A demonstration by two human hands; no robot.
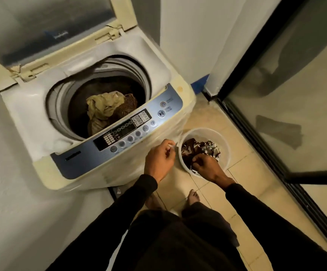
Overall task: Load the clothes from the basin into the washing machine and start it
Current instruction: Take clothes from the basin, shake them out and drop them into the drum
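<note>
White basin (225,141), brown-and-white patterned cloth (198,148)

— What's the person wearing?
— Long dark sleeves (139,194) down to both wrists, and loose dark trousers (178,241) at six o'clock.
— Shoes?
— None; a bare foot (193,196) shows just above the hem. Both hands are ungloved.

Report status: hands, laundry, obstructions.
Left hand pinches white plastic basin rim. Right hand grips brown-and-white patterned cloth inside. Washing machine lid up, nothing blocking.
</note>
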